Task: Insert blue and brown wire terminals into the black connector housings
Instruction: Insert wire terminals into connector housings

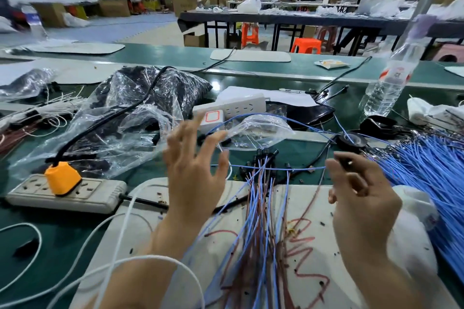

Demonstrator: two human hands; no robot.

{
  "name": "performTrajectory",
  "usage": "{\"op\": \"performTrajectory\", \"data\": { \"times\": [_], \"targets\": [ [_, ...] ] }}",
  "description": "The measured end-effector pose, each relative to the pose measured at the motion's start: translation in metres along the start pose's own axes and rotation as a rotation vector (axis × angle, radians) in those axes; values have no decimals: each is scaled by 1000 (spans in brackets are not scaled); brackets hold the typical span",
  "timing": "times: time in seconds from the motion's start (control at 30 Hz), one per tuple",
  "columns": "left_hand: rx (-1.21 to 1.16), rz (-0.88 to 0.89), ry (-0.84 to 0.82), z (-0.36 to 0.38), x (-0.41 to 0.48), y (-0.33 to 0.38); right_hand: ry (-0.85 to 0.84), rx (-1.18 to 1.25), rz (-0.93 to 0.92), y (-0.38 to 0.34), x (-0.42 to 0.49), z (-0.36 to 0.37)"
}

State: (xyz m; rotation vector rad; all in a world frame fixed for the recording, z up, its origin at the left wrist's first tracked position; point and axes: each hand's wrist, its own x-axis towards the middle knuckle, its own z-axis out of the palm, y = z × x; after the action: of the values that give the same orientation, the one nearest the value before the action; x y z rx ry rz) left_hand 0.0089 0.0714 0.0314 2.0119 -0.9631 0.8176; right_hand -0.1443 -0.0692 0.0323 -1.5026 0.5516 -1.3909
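Cluttered green bench: left hand spread, empty; right hand, three o'clock, pinches a blue wire likely to snag the wire bundle.

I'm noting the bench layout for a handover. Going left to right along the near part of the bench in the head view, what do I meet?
Grey power strip with orange plug → left hand, open → bundle of blue and brown wires → right hand pinching a black housing → pile of blue wires.
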Motion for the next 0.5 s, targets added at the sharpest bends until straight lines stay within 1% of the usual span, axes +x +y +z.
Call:
{"op": "performTrajectory", "data": {
  "times": [0.03,0.07,0.1,0.13,0.17,0.2,0.3,0.37,0.4,0.5],
  "targets": [
    [-174,108,-30,1,-2,8,-78,-42,-83,-4,-8,3],
    [-354,187,-116,3,-5,17,-150,-89,-161,-6,-16,7],
    [-488,237,-220,4,-10,26,-213,-141,-233,-8,-24,11],
    [-566,252,-313,5,-15,31,-261,-183,-295,-9,-30,14],
    [-612,234,-376,6,-20,34,-294,-207,-339,-10,-35,17],
    [-645,194,-395,8,-23,36,-307,-220,-372,-10,-37,18],
    [-759,-1,-367,9,-27,37,-308,-244,-433,-10,-34,15],
    [-840,-103,-411,10,-27,36,-308,-250,-445,-9,-32,14],
    [-848,-106,-423,11,-27,36,-312,-255,-456,-8,-31,14],
    [-818,-38,-412,12,-28,35,-328,-269,-500,-8,-31,13]
  ]
}}
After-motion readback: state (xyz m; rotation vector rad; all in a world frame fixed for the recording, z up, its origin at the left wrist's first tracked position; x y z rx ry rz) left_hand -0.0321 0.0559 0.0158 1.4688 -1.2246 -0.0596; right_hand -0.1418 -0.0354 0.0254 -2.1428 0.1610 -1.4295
